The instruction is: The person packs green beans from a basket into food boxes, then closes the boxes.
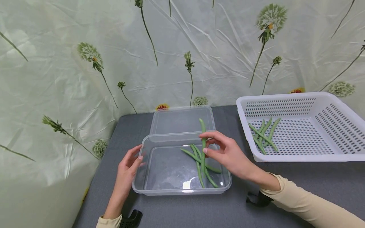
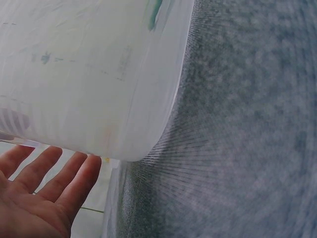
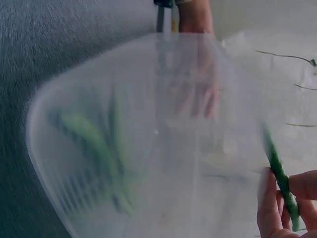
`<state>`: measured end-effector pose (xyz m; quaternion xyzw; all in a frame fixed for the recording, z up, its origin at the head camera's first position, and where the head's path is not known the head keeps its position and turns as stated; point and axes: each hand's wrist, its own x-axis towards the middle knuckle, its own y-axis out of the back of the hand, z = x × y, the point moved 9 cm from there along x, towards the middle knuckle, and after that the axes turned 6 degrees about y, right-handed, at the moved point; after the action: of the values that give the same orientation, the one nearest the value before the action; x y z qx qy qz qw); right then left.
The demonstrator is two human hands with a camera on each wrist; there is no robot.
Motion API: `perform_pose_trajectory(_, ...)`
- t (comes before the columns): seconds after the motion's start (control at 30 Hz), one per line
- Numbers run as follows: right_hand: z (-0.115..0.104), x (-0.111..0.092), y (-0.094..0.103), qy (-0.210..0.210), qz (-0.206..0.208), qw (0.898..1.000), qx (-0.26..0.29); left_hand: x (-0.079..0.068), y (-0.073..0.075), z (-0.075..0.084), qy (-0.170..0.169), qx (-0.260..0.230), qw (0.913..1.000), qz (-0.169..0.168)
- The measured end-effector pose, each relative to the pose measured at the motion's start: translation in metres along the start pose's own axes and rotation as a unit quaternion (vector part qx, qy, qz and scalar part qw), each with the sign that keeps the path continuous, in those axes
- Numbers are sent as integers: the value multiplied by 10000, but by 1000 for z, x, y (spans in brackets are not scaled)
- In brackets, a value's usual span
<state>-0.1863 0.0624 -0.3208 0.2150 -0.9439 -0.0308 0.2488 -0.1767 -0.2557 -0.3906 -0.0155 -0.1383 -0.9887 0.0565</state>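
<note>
My right hand pinches a green bean upright between thumb and fingers, over the right side of a clear plastic container. The same green bean shows in the right wrist view. Below it, several green beans lie crossed on the container's floor. My left hand is at the container's left end, its thumb by the rim and its fingers along the outer wall. In the left wrist view the left hand has its fingers extended, with the tips against the clear wall; the thumb is hidden there.
A white perforated basket stands at the right, with several green beans near its left side. Behind the container lies a clear lid. The grey tablecloth ends at a flower-printed curtain.
</note>
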Motion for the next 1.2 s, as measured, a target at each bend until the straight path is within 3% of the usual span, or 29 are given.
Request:
perform_pose_trajectory(0.13,18,1,-12,-383,-215,9990,-88,0,0,-1,29,19,10000,25)
perform_pose_trajectory(0.3,35,4,-19,-824,-432,9927,-772,-1,1,-3,63,77,9999,64)
perform_pose_trajectory(0.47,36,2,-20,-910,-569,9839,-1430,-2,0,-4,91,73,9999,73)
perform_pose_trajectory(0.7,32,0,-17,-870,-427,9814,-1658,-1,-2,-2,63,65,10000,23)
perform_pose_trajectory(0.8,31,0,-17,-803,-336,9853,-1468,-1,-2,-1,57,62,10000,19)
perform_pose_trajectory(1.0,31,-4,-13,-575,-101,9977,-331,-1,-2,-1,51,57,10000,16)
perform_pose_trajectory(1.2,16,-8,-10,-14,-69,9992,385,0,-1,-1,29,46,10000,13)
